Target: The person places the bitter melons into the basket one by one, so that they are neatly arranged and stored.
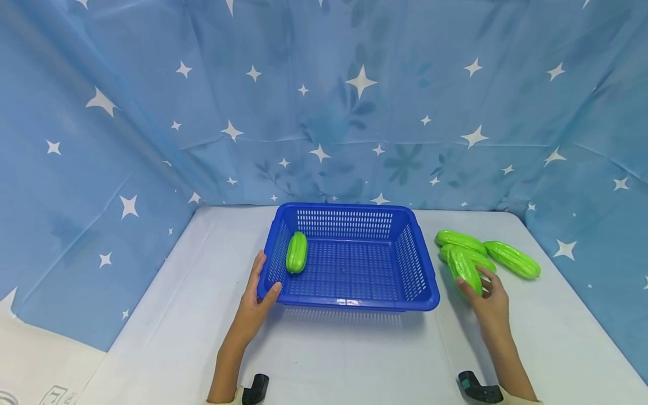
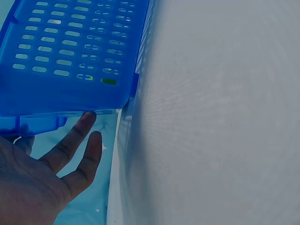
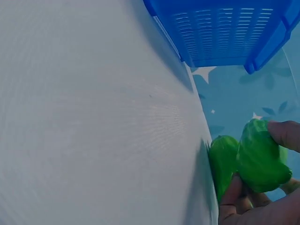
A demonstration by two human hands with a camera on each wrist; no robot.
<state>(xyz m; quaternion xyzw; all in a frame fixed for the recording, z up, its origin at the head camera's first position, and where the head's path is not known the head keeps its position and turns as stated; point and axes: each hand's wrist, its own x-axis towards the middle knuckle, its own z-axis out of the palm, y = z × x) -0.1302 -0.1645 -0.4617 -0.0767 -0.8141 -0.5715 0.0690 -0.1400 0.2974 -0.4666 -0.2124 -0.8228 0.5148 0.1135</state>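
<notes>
A blue plastic basket [image 1: 346, 304] with slotted walls stands on the white table. One glossy, ridged green cucumber-like vegetable [image 1: 297, 253] lies inside it at the left. My left hand [image 1: 253, 308] is at the basket's near left corner, its thumb by the front rim and its fairly straight fingers along the outside. In the left wrist view, a fingertip touches the basket's edge. To the basket's right, my right hand [image 1: 490, 301] pinches another such vegetable [image 1: 463, 269] between thumb and fingers. It overlaps similar ones behind it, so whether it touches them is unclear.
Right of the basket lie more green vegetables: two close together, the rear one [image 1: 460, 240] partly over the other, and one [image 1: 513, 260] slanting away rightward. A blue star-patterned cloth [image 1: 324, 112] hangs behind the white table [image 1: 344, 360] and along its sides.
</notes>
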